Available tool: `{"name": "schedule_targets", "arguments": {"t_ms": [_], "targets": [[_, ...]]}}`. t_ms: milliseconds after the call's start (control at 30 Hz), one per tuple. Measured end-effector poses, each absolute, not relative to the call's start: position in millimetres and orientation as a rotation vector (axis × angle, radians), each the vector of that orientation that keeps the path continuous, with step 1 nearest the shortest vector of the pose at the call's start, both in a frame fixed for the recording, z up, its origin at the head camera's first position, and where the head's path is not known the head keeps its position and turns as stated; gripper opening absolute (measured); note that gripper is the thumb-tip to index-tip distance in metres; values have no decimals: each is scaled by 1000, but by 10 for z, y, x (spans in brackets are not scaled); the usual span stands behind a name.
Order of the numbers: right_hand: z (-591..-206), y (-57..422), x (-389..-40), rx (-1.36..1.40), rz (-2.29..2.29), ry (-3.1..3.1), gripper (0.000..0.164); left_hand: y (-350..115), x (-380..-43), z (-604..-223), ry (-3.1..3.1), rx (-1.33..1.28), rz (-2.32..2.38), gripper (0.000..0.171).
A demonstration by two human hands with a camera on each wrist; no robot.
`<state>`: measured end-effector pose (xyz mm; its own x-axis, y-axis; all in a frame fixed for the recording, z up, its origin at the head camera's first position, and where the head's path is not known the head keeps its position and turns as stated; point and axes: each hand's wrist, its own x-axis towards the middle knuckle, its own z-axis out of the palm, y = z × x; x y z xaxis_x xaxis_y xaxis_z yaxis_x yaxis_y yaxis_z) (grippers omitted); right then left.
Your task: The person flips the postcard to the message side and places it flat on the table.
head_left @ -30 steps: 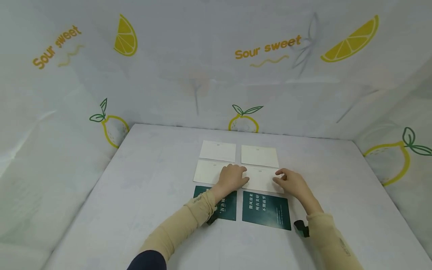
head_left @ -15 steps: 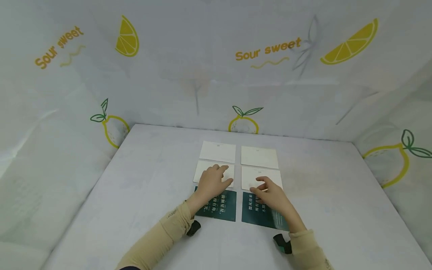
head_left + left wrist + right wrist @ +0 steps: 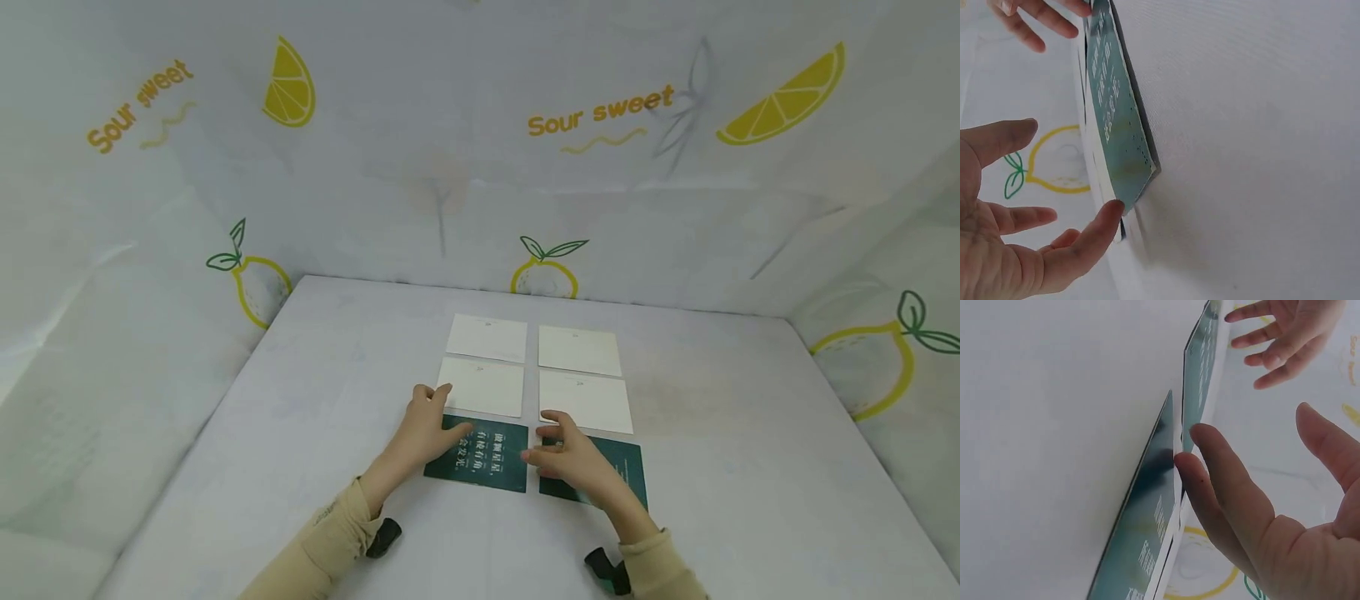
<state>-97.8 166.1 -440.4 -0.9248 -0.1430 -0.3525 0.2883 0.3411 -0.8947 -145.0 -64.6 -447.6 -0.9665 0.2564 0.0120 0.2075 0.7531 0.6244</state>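
My left hand (image 3: 422, 429) is at the left edge of a dark green card (image 3: 498, 477) printed with white characters. Its thumb reaches over the card, and in the left wrist view a fingertip (image 3: 1116, 209) is right at the card's corner. My right hand (image 3: 577, 464), fingers spread and loosely bent, is over a second green card (image 3: 630, 471) and partly hides it. In the right wrist view, two of its fingertips (image 3: 1200, 434) are beside the gap between both green cards. Neither hand grips anything.
Behind the green cards lie two rows of pale cards: a front left one (image 3: 483, 387), a front right one (image 3: 588, 400), a back left one (image 3: 487, 337) and a back right one (image 3: 579, 350). A white table (image 3: 337, 367) meets a lemon-printed backdrop (image 3: 420, 108).
Both hands have come back toward the person, off the front pale cards and to the green cards. My right hand has also moved left, my left hand too. The cards lie much as before.
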Motion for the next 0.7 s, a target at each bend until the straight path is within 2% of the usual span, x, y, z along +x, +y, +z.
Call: {"name": "schedule_targets", "arguments": {"t_ms": [367,700], "targets": [[-4497,1591,-914,178,-1723,2200,76,-797,-1416,-4628,2624,130,1215,72],[-4520,1624,-957,199,-1797,2187,68,-880,-1434,-4631,2419,-95,1504,65]]}}
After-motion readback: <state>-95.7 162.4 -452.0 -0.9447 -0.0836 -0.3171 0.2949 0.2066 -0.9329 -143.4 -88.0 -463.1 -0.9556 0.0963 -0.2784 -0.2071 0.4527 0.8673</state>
